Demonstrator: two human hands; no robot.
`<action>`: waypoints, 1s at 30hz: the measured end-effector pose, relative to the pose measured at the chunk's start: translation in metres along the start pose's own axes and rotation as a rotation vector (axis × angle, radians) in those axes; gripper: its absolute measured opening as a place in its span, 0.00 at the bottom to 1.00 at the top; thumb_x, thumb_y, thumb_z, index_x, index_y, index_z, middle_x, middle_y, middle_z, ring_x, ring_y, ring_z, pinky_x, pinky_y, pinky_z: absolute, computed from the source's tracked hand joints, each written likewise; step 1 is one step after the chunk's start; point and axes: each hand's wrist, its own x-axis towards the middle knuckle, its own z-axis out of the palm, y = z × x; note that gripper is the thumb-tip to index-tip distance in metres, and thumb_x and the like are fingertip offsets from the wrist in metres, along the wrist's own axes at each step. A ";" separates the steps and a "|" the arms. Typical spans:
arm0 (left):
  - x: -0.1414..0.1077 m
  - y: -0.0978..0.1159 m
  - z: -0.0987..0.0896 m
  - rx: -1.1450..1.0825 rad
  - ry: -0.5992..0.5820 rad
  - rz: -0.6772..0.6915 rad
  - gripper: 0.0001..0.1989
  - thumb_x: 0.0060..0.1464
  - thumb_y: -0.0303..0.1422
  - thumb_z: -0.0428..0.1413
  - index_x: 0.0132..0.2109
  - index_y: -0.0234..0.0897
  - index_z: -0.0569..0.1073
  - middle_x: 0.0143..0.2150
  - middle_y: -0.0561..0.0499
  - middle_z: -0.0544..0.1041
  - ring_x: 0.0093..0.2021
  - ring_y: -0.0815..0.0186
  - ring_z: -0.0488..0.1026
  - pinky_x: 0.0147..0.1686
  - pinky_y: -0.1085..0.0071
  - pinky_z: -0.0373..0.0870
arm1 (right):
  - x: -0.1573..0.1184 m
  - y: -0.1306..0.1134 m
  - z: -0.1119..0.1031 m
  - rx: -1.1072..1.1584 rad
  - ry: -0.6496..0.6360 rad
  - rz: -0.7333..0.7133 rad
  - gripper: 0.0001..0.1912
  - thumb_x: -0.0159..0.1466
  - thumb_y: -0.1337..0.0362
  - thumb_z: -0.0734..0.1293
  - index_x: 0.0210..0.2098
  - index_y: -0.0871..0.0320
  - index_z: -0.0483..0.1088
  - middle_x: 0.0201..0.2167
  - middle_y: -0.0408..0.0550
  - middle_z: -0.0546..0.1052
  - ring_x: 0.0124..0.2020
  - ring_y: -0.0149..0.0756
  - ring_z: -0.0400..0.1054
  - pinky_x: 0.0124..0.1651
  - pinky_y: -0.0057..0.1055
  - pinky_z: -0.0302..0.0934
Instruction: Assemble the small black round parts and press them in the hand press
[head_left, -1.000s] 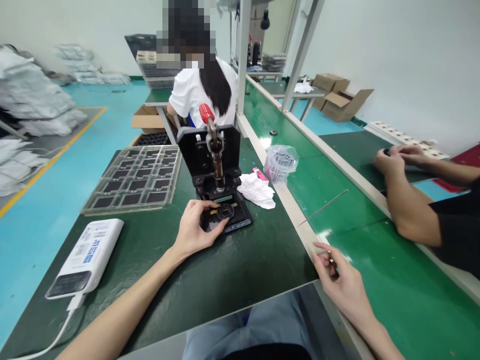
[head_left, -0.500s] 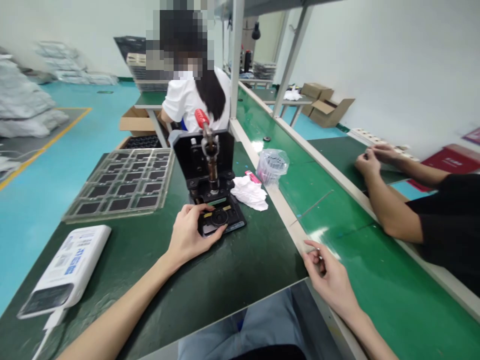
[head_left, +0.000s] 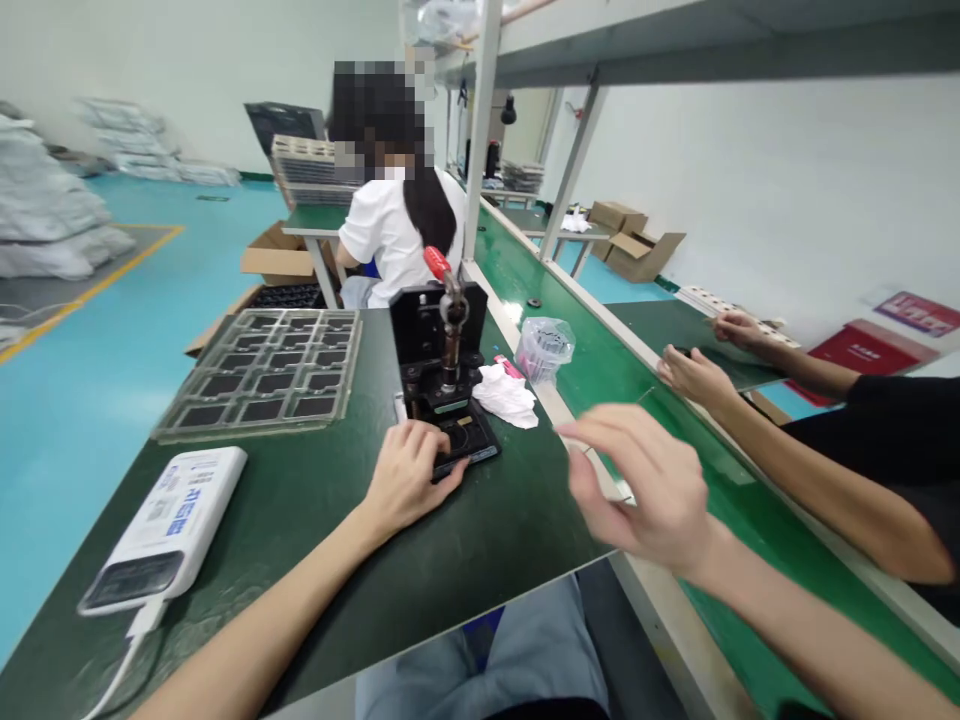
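Observation:
A black press fixture (head_left: 435,330) with a red-tipped lever (head_left: 436,263) stands upright on the dark green table. My left hand (head_left: 412,465) rests at the left of the fixture's base, thumb along the front edge and fingers curled over a black part (head_left: 457,437) in it. The fingers cover some of that part. Over the table's right edge is my right hand (head_left: 645,485), raised and blurred, with thumb and index finger bent toward each other. A small, thin pale item seems to show at its fingertips, too unclear to name.
Left of the fixture lie a clear compartment tray (head_left: 262,370) and a white power bank (head_left: 169,530) with a cable. Right of it are a white cloth (head_left: 506,393) and a plastic-lined cup (head_left: 545,348). Another person's hands (head_left: 697,375) are across the green belt (head_left: 600,370).
My right hand has risen and moved up the view, toward the fixture. My left hand's fingers have curled further over the black part. The view has shifted slightly.

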 end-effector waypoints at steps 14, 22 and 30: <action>-0.007 0.022 0.013 -0.195 -0.419 0.285 0.12 0.70 0.32 0.47 0.39 0.36 0.71 0.36 0.47 0.74 0.35 0.63 0.73 0.37 0.67 0.71 | 0.208 0.079 0.103 0.848 -0.492 0.368 0.20 0.73 0.51 0.66 0.42 0.66 0.71 0.33 0.49 0.77 0.36 0.35 0.73 0.51 0.45 0.72; -0.006 0.018 0.011 -0.276 -0.439 0.225 0.11 0.69 0.32 0.46 0.41 0.36 0.71 0.36 0.47 0.74 0.35 0.63 0.74 0.37 0.68 0.72 | 0.112 0.016 0.081 0.591 0.227 0.174 0.20 0.73 0.58 0.66 0.61 0.53 0.61 0.50 0.53 0.76 0.48 0.41 0.75 0.55 0.44 0.72; -0.006 0.016 0.009 -0.269 -0.459 0.199 0.10 0.69 0.32 0.45 0.40 0.37 0.69 0.35 0.48 0.73 0.34 0.63 0.73 0.35 0.68 0.71 | 0.062 0.013 0.113 0.425 0.416 -0.137 0.04 0.71 0.69 0.67 0.43 0.53 0.69 0.45 0.48 0.81 0.49 0.39 0.78 0.49 0.40 0.74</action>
